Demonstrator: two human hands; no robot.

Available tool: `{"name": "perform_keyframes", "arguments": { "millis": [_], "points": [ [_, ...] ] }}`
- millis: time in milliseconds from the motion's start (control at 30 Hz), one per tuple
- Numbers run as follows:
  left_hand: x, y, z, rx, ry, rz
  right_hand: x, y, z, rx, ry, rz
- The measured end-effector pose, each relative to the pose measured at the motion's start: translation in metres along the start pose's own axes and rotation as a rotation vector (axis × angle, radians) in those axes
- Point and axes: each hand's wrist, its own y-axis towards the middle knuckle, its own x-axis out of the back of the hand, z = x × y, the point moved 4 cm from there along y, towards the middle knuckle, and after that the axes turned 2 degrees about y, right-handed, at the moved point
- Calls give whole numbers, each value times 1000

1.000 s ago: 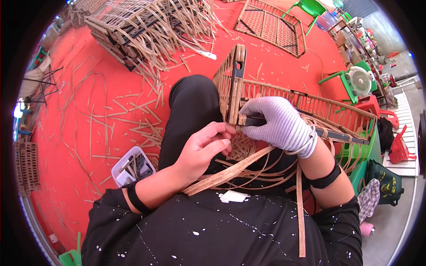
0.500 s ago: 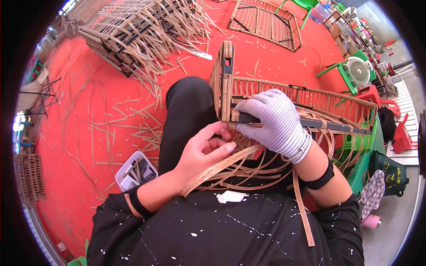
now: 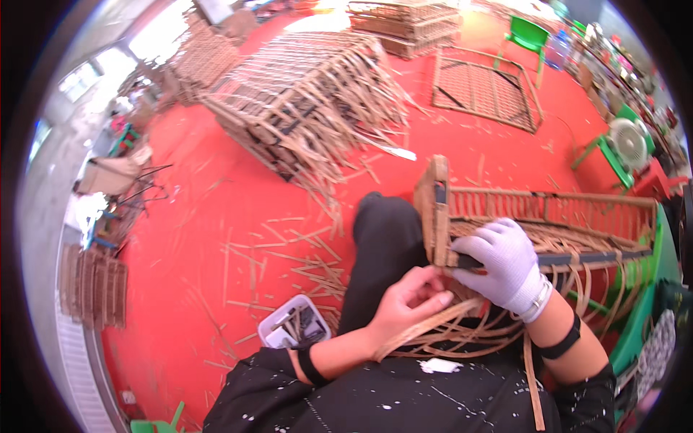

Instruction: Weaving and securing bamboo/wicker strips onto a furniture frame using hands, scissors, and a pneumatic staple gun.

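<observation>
A rattan frame [image 3: 437, 216] with dark rails rests across my lap, its corner post upright beside my knee. My right hand [image 3: 505, 270], in a pale ribbed glove, is closed around the near dark rail close to that corner. Just below the corner is my bare left hand [image 3: 411, 307], with fingers curled and thumb bent over a flat rattan strip [image 3: 426, 330]. What its fingertips pinch is partly hidden. Several loose strips loop from the frame over my lap, and one strip [image 3: 533, 382] hangs down my shirt.
A white tub [image 3: 294, 325] of small tools stands left of my leg. Cut strips litter the red floor [image 3: 188, 267]. Ahead lies a large half-woven rattan piece [image 3: 310, 101], with a flat panel [image 3: 487, 86] to its right. A green chair [image 3: 525, 36] and a fan [image 3: 628, 143] stand farther right.
The view has turned left and up, so everything sits farther right and lower in the picture. Both hands keep nearly the same place at the frame's corner.
</observation>
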Motion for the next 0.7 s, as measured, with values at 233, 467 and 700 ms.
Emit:
{"name": "perform_keyframes", "arguments": {
  "millis": [233, 467, 700],
  "points": [
    [-8, 6, 15, -48, -206, 229, -1, 0, 9, -3, -67, -77],
    [-10, 11, 21, -33, -120, 272, -5, -2, 15, -55, -83, -31],
    [-10, 14, 12, 29, -99, 369, 7, -3, 20, -29, 66, 77]
  ]
}}
